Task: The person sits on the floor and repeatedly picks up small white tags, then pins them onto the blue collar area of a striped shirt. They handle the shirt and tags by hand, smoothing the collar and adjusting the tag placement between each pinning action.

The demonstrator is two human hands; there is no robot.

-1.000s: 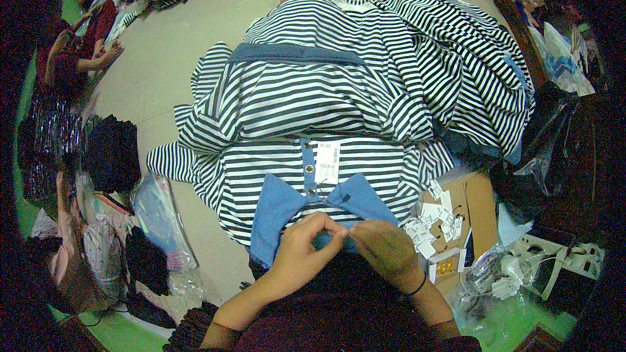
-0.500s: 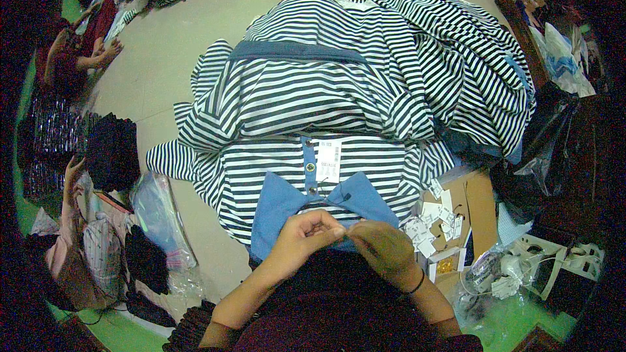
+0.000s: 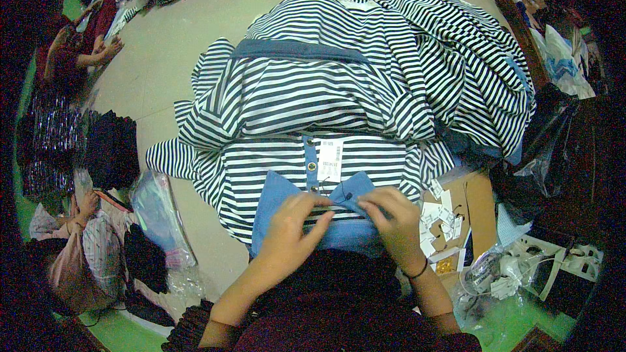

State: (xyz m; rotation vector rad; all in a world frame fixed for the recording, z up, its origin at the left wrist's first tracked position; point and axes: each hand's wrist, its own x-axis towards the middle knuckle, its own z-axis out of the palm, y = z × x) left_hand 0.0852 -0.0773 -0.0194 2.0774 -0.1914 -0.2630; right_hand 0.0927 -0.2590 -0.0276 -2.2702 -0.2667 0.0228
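A black-and-white striped shirt (image 3: 248,186) lies front up before me, with a blue collar (image 3: 270,199) and a blue buttoned placket (image 3: 312,168). A white tag (image 3: 330,160) rests on its chest, and a dark cord (image 3: 347,196) runs from it over the collar. My left hand (image 3: 293,228) is at the left half of the collar, thumb and forefinger apart, the forefinger reaching to the neck opening. My right hand (image 3: 399,225) pinches the collar's right point, close to the cord. Its lower fingers are curled and partly hidden.
More striped shirts (image 3: 306,91) are heaped beyond. At the right, a cardboard box (image 3: 481,212) carries loose white tags (image 3: 440,215). Clear plastic bags (image 3: 163,215) and dark folded clothes (image 3: 112,150) lie left. Another person's hands (image 3: 107,52) show at the far left.
My hands were together in front of the collar; now they have moved apart and forward onto it. The right fingers have closed on the collar point. A co-worker's hand at left has lowered.
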